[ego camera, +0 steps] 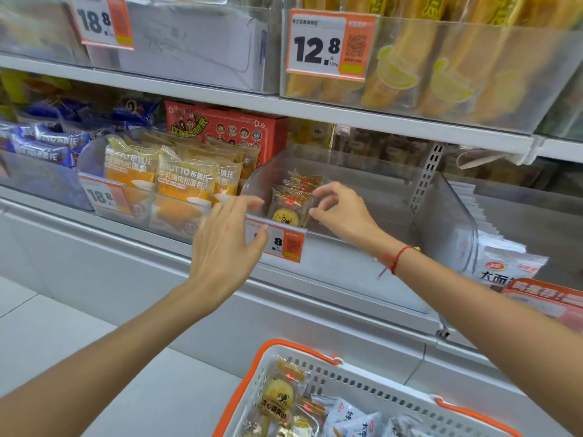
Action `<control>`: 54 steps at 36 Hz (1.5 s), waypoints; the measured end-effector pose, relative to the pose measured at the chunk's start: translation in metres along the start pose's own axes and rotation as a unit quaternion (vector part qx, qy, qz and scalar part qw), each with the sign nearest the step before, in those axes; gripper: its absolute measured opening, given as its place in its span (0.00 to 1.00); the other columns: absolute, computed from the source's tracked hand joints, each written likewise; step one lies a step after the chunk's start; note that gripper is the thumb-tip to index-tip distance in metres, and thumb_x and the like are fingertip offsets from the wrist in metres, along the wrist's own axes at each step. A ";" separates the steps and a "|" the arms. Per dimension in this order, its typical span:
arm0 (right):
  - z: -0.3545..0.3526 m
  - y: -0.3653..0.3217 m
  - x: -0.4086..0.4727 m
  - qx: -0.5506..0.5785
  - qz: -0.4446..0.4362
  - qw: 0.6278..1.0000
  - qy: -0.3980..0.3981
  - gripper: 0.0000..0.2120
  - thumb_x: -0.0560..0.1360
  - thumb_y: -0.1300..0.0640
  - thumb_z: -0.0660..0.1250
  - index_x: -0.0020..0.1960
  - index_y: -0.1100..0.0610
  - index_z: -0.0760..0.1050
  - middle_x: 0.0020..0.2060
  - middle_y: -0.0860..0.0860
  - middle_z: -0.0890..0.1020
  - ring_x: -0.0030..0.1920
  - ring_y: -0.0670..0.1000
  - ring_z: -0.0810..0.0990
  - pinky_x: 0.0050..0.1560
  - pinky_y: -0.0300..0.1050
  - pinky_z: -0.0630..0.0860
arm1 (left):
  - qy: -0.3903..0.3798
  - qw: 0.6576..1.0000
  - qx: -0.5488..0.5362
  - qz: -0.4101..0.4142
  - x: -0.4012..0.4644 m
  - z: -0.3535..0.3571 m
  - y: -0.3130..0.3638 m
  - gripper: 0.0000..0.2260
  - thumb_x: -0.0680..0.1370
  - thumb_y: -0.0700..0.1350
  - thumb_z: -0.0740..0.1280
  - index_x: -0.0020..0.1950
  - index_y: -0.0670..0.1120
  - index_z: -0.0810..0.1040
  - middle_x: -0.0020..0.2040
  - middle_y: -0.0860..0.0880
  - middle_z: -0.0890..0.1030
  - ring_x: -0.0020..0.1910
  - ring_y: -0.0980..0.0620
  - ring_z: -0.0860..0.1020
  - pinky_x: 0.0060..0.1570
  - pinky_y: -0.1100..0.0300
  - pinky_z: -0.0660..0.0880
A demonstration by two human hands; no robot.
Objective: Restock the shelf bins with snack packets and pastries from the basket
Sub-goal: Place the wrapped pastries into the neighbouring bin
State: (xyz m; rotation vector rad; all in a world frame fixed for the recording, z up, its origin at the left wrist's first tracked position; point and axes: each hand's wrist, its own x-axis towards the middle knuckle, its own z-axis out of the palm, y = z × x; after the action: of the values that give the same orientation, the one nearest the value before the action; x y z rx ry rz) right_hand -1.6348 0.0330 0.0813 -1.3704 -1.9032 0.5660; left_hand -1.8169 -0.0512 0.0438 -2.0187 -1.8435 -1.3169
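A short row of round yolk pastries in clear wrappers (288, 205) stands at the front left of a clear shelf bin (372, 190). My right hand (339, 212) reaches into the bin, its thumb and fingertips curled against the right side of the packets. My left hand (228, 244) hovers in front of the bin's left corner with fingers spread and relaxed, partly covering the orange price tag (277, 242). Below, a white basket with orange rim (303, 350) holds more yolk pastries (279, 397) and white snack packets (353, 417).
A bin of orange Brutto bread packets (183, 184) sits to the left, with blue packets (41, 143) beyond. A red box (227, 127) stands behind. White packets (504, 266) fill the bin on the right. The upper shelf holds yellow bread sticks (441, 77).
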 end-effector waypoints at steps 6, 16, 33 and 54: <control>-0.004 0.003 -0.062 0.112 -0.083 0.990 0.013 0.06 0.74 0.64 0.69 0.48 0.54 0.78 0.36 0.46 0.80 0.34 0.46 0.77 0.39 0.38 0.76 | -0.161 0.982 0.007 -0.097 -0.022 0.006 -0.005 0.07 0.77 0.49 0.65 0.54 0.56 0.78 0.48 0.60 0.79 0.50 0.55 0.78 0.45 0.58 0.72; 0.063 0.075 -0.141 0.009 0.069 0.971 -0.230 0.07 0.74 0.60 0.68 0.52 0.54 0.79 0.45 0.51 0.82 0.40 0.45 0.78 0.44 0.40 0.75 | -0.432 0.881 0.118 -0.152 -0.085 0.063 -0.029 0.11 0.79 0.46 0.62 0.59 0.53 0.80 0.60 0.53 0.80 0.60 0.49 0.77 0.57 0.57 0.73; 0.168 0.170 -0.182 0.028 0.268 0.938 -0.219 0.11 0.75 0.61 0.66 0.54 0.55 0.66 0.44 0.49 0.78 0.45 0.53 0.81 0.42 0.48 0.80 | -0.466 0.851 0.238 -0.056 -0.180 0.144 -0.036 0.27 0.74 0.40 0.69 0.71 0.46 0.63 0.61 0.48 0.77 0.59 0.46 0.78 0.51 0.54 0.74; 0.081 0.137 -0.169 0.254 0.295 0.900 -0.193 0.22 0.74 0.52 0.71 0.62 0.52 0.63 0.51 0.57 0.81 0.41 0.51 0.81 0.43 0.43 0.80 | -0.381 0.847 -0.237 -0.284 -0.115 0.098 -0.036 0.21 0.76 0.38 0.69 0.69 0.40 0.72 0.40 0.42 0.85 0.42 0.52 0.81 0.45 0.63 0.78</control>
State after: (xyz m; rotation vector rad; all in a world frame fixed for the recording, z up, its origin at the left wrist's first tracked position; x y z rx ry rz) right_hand -1.5798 -0.0742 -0.1173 -1.5336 -1.4173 1.6142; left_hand -1.7847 -0.0701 -0.1070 -2.6399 -2.8848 -1.2697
